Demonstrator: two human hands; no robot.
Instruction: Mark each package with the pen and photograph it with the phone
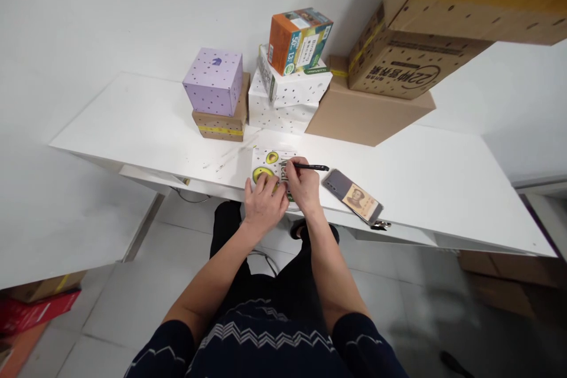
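Note:
On the white table [447, 183] in front of me lies a white box [260, 159] printed with avocados and large lettering; its near part is covered by my hands. My left hand [266, 204] rests over the left near part of it, fingers stretched out and slightly spread, gripping nothing. A black pen [316, 167] is pinched in my right hand [303, 189], its tip at the lettering on the box and its rear end sticking out to the right. Small dark marks dot the box's face.
A phone [339, 183] with a picture on its back lies right of my hand. Along the wall stand a purple box [212, 85] on a brown carton [221, 128], an orange box [283, 41] on stacked white boxes [283, 115], and large cartons [398, 71] marked with small dashes.

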